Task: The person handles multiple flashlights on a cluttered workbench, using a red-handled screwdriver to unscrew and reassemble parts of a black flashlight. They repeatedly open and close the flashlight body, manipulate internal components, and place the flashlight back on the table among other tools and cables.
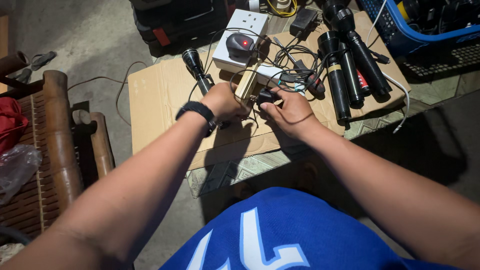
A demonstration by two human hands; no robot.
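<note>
My left hand (225,101), with a black watch on its wrist, grips a light wooden block (248,80) that carries sockets. My right hand (289,109) pinches a small black plug (264,96) held against the near end of that block. Thin black wires (295,55) run from the plug area toward the back. Both hands hover over a flattened cardboard sheet (160,100) lying on the floor.
A black flashlight (196,66) lies left of the block. Several larger black flashlights (345,70) lie at the right. A white socket box (240,37) carries a dark adapter with a red light. A blue crate (400,30) stands at back right, a wooden bench (55,140) at left.
</note>
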